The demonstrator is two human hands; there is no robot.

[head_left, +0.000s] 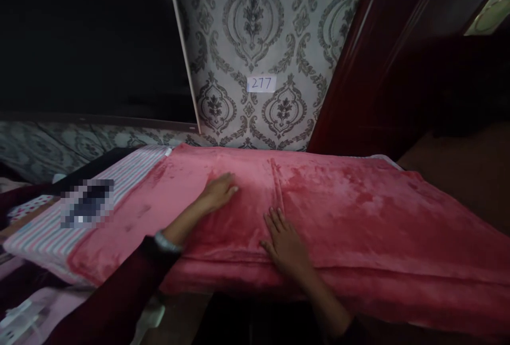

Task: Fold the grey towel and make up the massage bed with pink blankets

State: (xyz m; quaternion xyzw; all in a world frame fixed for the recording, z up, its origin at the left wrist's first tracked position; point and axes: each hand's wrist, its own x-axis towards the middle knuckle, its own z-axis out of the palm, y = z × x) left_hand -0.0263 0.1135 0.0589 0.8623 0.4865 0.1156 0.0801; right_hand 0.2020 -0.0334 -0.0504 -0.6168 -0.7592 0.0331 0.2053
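And there it was, the broad coral-red plush blanket (338, 212), stretched right across the middle of the view and lying over a striped white, pink and grey-blue padded cloth (50, 236) that showed at the left end. Most of the spreading looked done: the top lay broad and nearly flat, patchy where the pile was brushed different ways. Not everything was smooth, though! A raised crease (275, 180) ran from the far side toward the right hand (287, 244), and a long fold line (358, 273) followed the near edge; those, by the look of it, were what was left.

The right hand was open, fingers spread on the pile, gripping nothing. The left hand (218, 192) was open too, slightly blurred, over the blanket's middle; whether it pressed down, you couldn't tell. Off to the left, a pixelated dark object (90, 203) sat on the stripes. Behind it all rose grey damask wallpaper (255, 21), with a white paper slip (261, 83) reading 277.
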